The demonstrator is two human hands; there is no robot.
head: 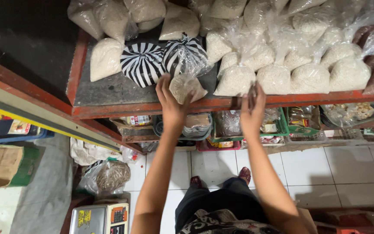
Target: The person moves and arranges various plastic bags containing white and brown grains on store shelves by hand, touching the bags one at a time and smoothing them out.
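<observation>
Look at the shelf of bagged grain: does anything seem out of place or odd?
Two black-and-white striped bags sit among rows of clear bags of pale grain, the only patterned ones. One small clear bag lies at the shelf's front edge, out of the rows, under the left hand. Nothing looks spilled.
</observation>
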